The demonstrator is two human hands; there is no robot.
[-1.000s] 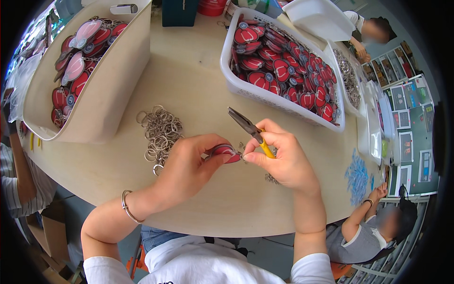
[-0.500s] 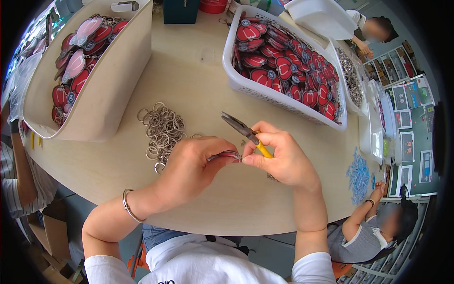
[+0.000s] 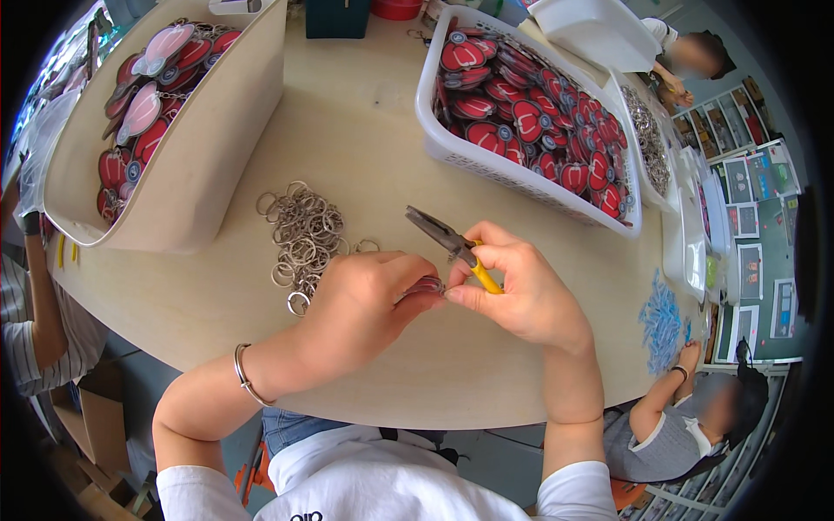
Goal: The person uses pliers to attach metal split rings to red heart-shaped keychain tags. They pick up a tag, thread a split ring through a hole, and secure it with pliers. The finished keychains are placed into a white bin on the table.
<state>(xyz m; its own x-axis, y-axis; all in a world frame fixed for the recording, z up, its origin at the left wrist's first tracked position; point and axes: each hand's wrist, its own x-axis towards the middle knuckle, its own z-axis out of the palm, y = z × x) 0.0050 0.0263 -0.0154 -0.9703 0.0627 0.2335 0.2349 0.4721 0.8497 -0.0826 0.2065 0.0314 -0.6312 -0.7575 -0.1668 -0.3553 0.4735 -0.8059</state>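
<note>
Over the near middle of the table, my left hand [image 3: 360, 300] is closed round a red flat charm [image 3: 423, 286], mostly hidden by the fingers. Long-nose pliers [image 3: 441, 233] with yellow handles rest in my right hand [image 3: 534, 295], their jaws pointing up and to the left, away from the charm. The thumb and a finger of that hand pinch at the charm's right edge; whatever is between their tips is too small to make out. Just beyond my left hand lies a pile of metal key rings [image 3: 304, 234].
A tall cream bin [image 3: 221, 148] of red charms with chains stands at left. Back right is a white basket [image 3: 512, 178] full of red charms, beside a tray of metal parts [image 3: 645, 139]. Light-blue small pieces [image 3: 662, 321] lie at right. Other people sit around the table.
My left hand has turned slightly, and less of the charm shows. The right hand keeps its pinch and the pliers. The whole view has shifted a little.
</note>
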